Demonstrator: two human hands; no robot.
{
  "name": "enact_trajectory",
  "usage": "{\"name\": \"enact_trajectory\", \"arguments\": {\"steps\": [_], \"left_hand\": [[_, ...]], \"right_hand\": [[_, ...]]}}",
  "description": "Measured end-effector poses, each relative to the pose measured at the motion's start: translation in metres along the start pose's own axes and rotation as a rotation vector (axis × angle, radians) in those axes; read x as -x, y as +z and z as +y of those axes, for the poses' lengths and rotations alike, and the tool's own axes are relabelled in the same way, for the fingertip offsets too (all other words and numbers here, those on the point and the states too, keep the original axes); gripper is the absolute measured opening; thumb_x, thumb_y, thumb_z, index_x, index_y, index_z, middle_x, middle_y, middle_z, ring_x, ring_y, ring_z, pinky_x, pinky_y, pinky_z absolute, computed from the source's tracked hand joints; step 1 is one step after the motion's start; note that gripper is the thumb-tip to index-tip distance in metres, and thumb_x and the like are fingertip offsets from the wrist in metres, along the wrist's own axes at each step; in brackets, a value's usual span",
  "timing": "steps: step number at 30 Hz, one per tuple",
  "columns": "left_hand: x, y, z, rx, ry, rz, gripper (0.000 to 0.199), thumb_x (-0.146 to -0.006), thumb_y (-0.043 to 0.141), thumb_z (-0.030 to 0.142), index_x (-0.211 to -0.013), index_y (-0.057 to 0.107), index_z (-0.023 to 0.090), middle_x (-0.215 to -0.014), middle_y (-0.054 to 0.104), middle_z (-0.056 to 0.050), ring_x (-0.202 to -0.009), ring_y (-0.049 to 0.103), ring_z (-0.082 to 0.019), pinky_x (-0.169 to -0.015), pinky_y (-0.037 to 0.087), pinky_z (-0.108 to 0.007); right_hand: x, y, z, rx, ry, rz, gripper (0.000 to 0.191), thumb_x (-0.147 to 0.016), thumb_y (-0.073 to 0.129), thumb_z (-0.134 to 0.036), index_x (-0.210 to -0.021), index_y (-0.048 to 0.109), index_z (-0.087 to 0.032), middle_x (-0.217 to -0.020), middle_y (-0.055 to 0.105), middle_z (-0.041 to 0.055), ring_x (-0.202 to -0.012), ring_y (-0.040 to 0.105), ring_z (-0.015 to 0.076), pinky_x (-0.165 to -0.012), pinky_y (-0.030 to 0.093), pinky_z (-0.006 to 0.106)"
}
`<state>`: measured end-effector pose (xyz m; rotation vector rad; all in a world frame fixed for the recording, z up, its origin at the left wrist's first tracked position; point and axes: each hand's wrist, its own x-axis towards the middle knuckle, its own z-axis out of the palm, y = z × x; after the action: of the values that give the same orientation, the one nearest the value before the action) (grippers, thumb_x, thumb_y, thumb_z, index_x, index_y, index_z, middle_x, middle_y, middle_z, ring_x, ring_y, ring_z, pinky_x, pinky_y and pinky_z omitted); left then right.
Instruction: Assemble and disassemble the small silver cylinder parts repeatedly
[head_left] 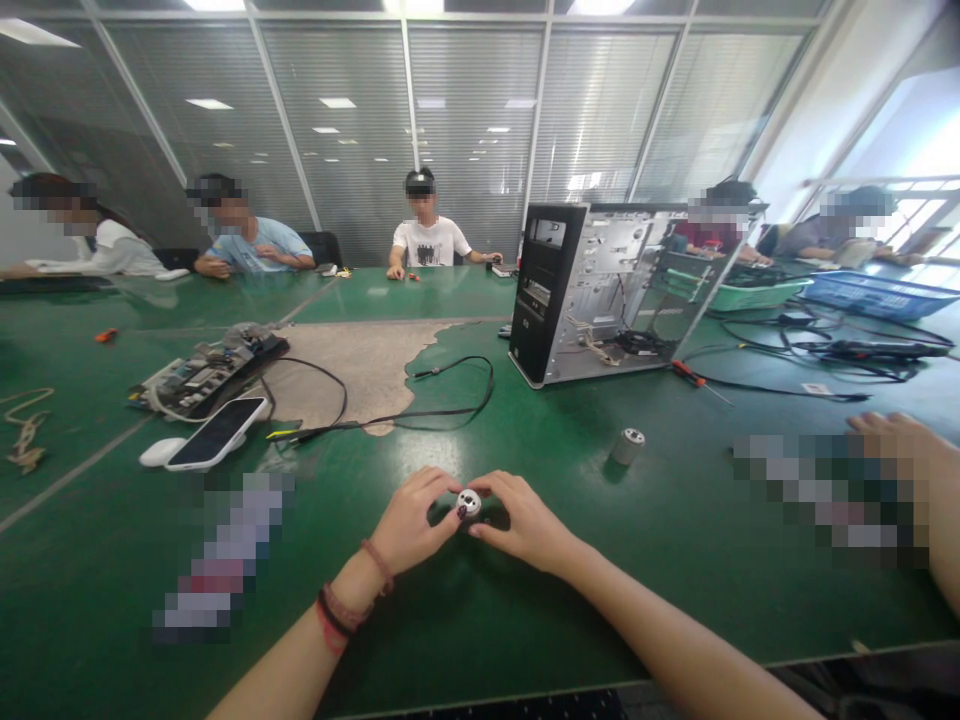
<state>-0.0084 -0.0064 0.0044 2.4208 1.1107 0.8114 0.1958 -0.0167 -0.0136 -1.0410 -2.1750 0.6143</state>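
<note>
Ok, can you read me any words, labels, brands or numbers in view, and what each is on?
Nothing is legible.
Too small or blurred to read:
Marks on the small white round part between the left hand and right hand.
The computer case front.
The white tag on the table.

A small round white part (469,503), shaped like a thick disc or short cap, sits pinched between the fingers of both hands. Its pale face tips up toward the head camera and shows a few dark holes, with a dark reddish-brown spot at its lower-left edge; finer detail is too small to tell. The left hand (409,522) holds it from one side and the right hand (521,520) from the other, their fingers covering most of its rim. It is low over the green bench top (480,620), and whether it touches that surface cannot be seen.
</note>
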Motion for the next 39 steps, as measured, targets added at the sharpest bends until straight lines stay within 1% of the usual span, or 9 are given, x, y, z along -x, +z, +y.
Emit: {"name": "enact_trajectory", "arguments": {"steps": [6,10,15,20,24,29,35,37,39], "left_hand": [[0.0,0.0,-0.006,-0.047,-0.108,0.09,0.028,-0.092,0.035,0.023,-0.08,0.06,0.019,-0.083,0.061,-0.004,-0.082,0.056,-0.019,-0.078,0.044,-0.03],[-0.001,0.001,-0.009,-0.078,-0.149,0.136,0.026,-0.092,0.038,0.024,-0.078,0.058,0.018,-0.08,0.06,-0.004,-0.08,0.056,-0.018,-0.074,0.044,-0.029],[-0.001,0.003,-0.009,-0.101,-0.165,0.114,0.024,-0.091,0.039,0.025,-0.077,0.057,0.019,-0.078,0.059,-0.003,-0.076,0.057,-0.018,-0.068,0.044,-0.028],[-0.001,0.003,-0.01,-0.096,-0.169,0.108,0.017,-0.089,0.042,0.022,-0.081,0.057,0.02,-0.079,0.059,-0.002,-0.073,0.057,-0.017,-0.068,0.044,-0.028],[0.0,0.004,-0.012,-0.11,-0.164,0.098,0.013,-0.085,0.046,0.022,-0.076,0.055,0.02,-0.076,0.057,-0.001,-0.07,0.056,-0.017,-0.066,0.044,-0.027],[-0.001,0.006,-0.011,-0.121,-0.138,0.088,0.014,-0.083,0.047,0.02,-0.071,0.053,0.019,-0.075,0.057,-0.001,-0.07,0.056,-0.016,-0.067,0.044,-0.027],[0.001,0.007,-0.011,-0.129,-0.126,0.107,0.013,-0.083,0.047,0.019,-0.071,0.054,0.02,-0.076,0.058,-0.001,-0.073,0.057,-0.017,-0.07,0.045,-0.028],[0.002,0.007,-0.01,-0.127,-0.123,0.106,0.012,-0.082,0.047,0.018,-0.072,0.054,0.02,-0.077,0.058,-0.001,-0.074,0.057,-0.017,-0.071,0.046,-0.028],[0.002,0.007,-0.01,-0.126,-0.121,0.101,0.012,-0.081,0.048,0.018,-0.072,0.055,0.02,-0.078,0.058,-0.001,-0.074,0.057,-0.017,-0.071,0.046,-0.028]], "right_hand": [[-0.003,0.012,-0.002,-0.014,0.014,0.073,0.031,-0.078,0.065,-0.032,-0.105,0.055,-0.021,-0.098,0.063,0.0051,-0.094,0.056,0.0216,-0.085,0.039,0.037],[-0.004,0.013,-0.002,-0.018,-0.006,0.09,0.028,-0.078,0.066,-0.03,-0.102,0.055,-0.02,-0.099,0.063,0.0052,-0.095,0.055,0.0219,-0.086,0.039,0.037],[-0.002,0.011,-0.005,-0.034,-0.035,0.098,0.028,-0.079,0.065,-0.03,-0.103,0.054,-0.021,-0.098,0.063,0.005,-0.094,0.055,0.0215,-0.085,0.04,0.036],[0.0,0.005,-0.006,0.007,-0.055,0.2,0.029,-0.079,0.065,-0.03,-0.104,0.054,-0.022,-0.098,0.063,0.0057,-0.094,0.055,0.0225,-0.085,0.041,0.036],[0.001,-0.018,0.001,0.076,0.034,0.324,0.026,-0.08,0.062,-0.032,-0.102,0.055,-0.021,-0.097,0.063,0.0071,-0.092,0.057,0.0235,-0.083,0.042,0.038],[0.018,-0.066,0.025,0.121,0.179,0.468,0.029,-0.081,0.058,-0.039,-0.102,0.056,-0.019,-0.099,0.064,0.0082,-0.092,0.058,0.0243,-0.083,0.044,0.039],[0.066,-0.105,0.069,0.296,0.369,0.638,0.04,-0.078,0.055,-0.05,-0.102,0.057,-0.019,-0.1,0.065,0.0093,-0.091,0.06,0.0247,-0.084,0.045,0.039],[0.085,-0.112,0.086,0.355,0.461,0.648,0.043,-0.075,0.056,-0.053,-0.1,0.058,-0.019,-0.097,0.066,0.0093,-0.089,0.062,0.0254,-0.082,0.046,0.039],[0.1,-0.117,0.103,0.375,0.582,0.606,0.044,-0.073,0.055,-0.056,-0.097,0.059,-0.019,-0.092,0.067,0.0084,-0.085,0.063,0.0254,-0.078,0.047,0.038]]}}
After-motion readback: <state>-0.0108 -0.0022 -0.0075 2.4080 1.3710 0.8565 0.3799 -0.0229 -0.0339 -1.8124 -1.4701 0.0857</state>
